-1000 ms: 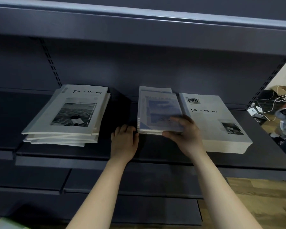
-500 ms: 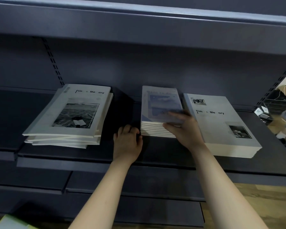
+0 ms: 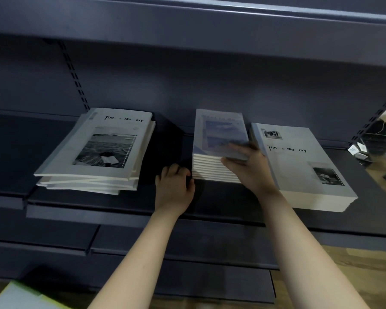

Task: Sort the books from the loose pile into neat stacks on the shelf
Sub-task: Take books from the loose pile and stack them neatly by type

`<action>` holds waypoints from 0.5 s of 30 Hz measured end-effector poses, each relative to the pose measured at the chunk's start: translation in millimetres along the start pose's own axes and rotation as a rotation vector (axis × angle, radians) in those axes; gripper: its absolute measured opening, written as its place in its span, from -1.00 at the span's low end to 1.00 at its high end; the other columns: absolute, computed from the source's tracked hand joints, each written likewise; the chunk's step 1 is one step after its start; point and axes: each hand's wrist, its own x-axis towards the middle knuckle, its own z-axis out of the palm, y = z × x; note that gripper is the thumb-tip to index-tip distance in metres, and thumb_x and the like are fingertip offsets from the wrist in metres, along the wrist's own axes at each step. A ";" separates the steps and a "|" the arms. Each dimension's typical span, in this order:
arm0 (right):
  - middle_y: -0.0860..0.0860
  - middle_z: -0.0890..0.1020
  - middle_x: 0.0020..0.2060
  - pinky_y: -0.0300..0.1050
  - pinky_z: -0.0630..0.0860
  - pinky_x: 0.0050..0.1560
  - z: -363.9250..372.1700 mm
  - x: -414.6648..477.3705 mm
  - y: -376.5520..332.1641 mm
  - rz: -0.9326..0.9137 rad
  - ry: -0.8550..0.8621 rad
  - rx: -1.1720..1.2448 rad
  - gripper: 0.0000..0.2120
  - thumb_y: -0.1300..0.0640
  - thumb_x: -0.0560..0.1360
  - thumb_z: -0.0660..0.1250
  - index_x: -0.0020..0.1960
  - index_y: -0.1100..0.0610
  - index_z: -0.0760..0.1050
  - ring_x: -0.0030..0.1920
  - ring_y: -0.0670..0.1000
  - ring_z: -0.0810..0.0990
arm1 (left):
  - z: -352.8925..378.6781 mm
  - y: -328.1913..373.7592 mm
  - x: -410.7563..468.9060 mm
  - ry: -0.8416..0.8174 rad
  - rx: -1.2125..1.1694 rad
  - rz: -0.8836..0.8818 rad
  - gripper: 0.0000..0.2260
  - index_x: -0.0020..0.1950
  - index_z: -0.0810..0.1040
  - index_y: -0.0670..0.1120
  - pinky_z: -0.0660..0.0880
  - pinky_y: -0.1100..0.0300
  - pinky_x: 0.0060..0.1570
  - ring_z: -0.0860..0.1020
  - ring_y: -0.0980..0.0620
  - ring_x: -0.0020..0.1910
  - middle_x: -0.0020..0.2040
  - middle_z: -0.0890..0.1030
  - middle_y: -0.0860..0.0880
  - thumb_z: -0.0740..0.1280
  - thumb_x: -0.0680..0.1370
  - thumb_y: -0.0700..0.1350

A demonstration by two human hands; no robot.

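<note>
1. A dark shelf (image 3: 210, 201) holds three lots of books.
2. At the left lies a loose pile (image 3: 103, 148), its books skewed over one another.
3. In the middle stands an even stack (image 3: 216, 134) with a blue cover on top.
4. Just right of it is a larger stack (image 3: 299, 166), also squared.
5. The left hand (image 3: 174, 188) rests on the shelf at the middle stack's near left corner, fingers curled, gripping nothing.
6. The right hand (image 3: 250, 168) lies on the middle stack, blurred fingers fairly straight on the cover, thumb against its near edge.
</note>
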 end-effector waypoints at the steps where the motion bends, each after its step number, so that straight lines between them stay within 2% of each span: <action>1: 0.04 0.47 0.27 -0.23 0.38 0.20 -0.9 -1.0 0.0 -0.002 0.005 -0.019 -0.56 0.04 0.42 0.47 0.28 -0.04 0.52 0.28 0.03 0.46 | -0.7 0.1 -0.4 -0.004 0.000 0.003 -0.81 0.12 0.52 0.01 0.26 0.08 0.15 0.34 -0.03 0.19 0.17 0.44 0.00 0.22 0.56 -0.01; 4: 0.04 0.48 0.28 -0.27 0.37 0.21 -4.4 -9.1 -1.1 -0.031 0.016 -0.068 -0.59 0.06 0.46 0.43 0.29 -0.05 0.51 0.26 0.03 0.49 | -5.2 -1.7 -1.8 -0.029 -0.001 0.044 -0.79 0.15 0.54 -0.01 0.30 0.12 0.12 0.38 -0.02 0.18 0.17 0.47 0.00 0.21 0.57 -0.03; 7: 0.03 0.51 0.23 -0.48 0.35 0.12 -7.0 -23.3 -2.6 -0.048 0.039 -0.049 -0.62 0.18 0.48 0.41 0.27 -0.03 0.52 0.18 -0.03 0.52 | -15.9 -3.9 -3.9 -0.031 -0.065 0.084 -0.79 0.10 0.59 -0.06 0.42 0.17 -0.05 0.46 -0.01 0.11 0.09 0.54 -0.01 0.22 0.58 -0.06; 8: 0.02 0.52 0.22 -0.46 0.37 0.14 -6.2 -28.0 -2.4 -0.046 0.060 -0.049 -0.63 0.21 0.47 0.41 0.25 -0.01 0.54 0.18 -0.01 0.52 | -21.0 -4.5 -4.8 -0.014 -0.079 0.092 -0.80 0.09 0.60 -0.07 0.43 0.18 -0.11 0.48 -0.01 0.09 0.07 0.55 -0.02 0.23 0.57 -0.07; 10: 0.03 0.47 0.27 -0.09 0.47 0.24 -1.7 -36.9 -2.1 -0.027 0.128 -0.067 -0.64 0.24 0.45 0.42 0.20 0.00 0.56 0.22 0.15 0.51 | -31.1 -6.1 -4.7 0.044 -0.078 0.122 -0.81 0.06 0.62 -0.10 0.43 0.17 -0.16 0.50 -0.04 0.05 0.04 0.56 -0.04 0.25 0.56 -0.10; 11: 0.06 0.43 0.30 0.04 0.48 0.23 2.5 -42.2 -2.3 -0.027 0.175 -0.082 -0.65 0.25 0.43 0.43 0.17 0.00 0.57 0.22 0.22 0.49 | -36.5 -7.7 -4.0 0.075 -0.075 0.138 -0.82 0.04 0.62 -0.11 0.43 0.16 -0.17 0.51 -0.06 0.03 0.02 0.57 -0.05 0.26 0.55 -0.11; 12: 0.10 0.41 0.30 0.06 0.47 0.21 7.5 -47.7 -2.5 -0.049 0.231 -0.105 -0.67 0.28 0.41 0.43 0.13 0.03 0.59 0.21 0.24 0.47 | -42.5 -9.4 -2.6 0.100 -0.074 0.150 -0.82 0.03 0.63 -0.12 0.44 0.15 -0.16 0.52 -0.08 0.02 0.01 0.58 -0.07 0.26 0.54 -0.13; 15: 0.16 0.46 0.14 -0.24 0.27 0.13 23.5 -62.2 -4.1 -0.120 0.365 -0.207 -0.75 0.33 0.36 0.44 -0.01 0.11 0.63 0.18 0.21 0.42 | -62.0 -17.2 2.0 0.177 -0.075 0.156 -0.83 0.03 0.63 -0.13 0.47 0.11 -0.12 0.54 -0.11 -0.02 0.01 0.59 -0.09 0.27 0.54 -0.13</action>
